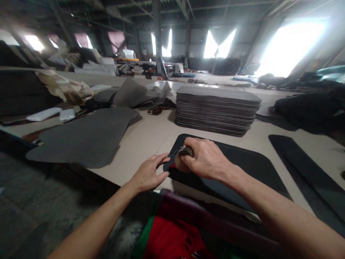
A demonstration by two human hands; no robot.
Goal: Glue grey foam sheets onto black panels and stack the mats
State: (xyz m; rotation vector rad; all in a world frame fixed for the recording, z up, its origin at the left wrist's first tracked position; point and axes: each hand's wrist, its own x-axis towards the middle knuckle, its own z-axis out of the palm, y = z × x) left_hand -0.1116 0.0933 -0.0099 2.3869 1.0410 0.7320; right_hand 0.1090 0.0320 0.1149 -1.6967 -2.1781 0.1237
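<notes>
A dark flat panel (242, 154) with rounded corners lies on the table in front of me. My right hand (207, 158) is closed around a dark-handled tool (186, 151) above the panel's left part. A rounded tan part shows below the handle; its kind I cannot make out. At the panel's left end is my left hand (151, 171), thumb and fingers apart, the tips at the edge. A small patch of red shows on the panel beside the tool.
Behind the panel stands a tall stack of grey sheets (215, 111). A large grey sheet (86, 136) overhangs the table's front edge at left. Long dark strips (309, 172) lie at right. Crumpled grey material (137, 93) and a brown cord bundle (155, 110) are farther back.
</notes>
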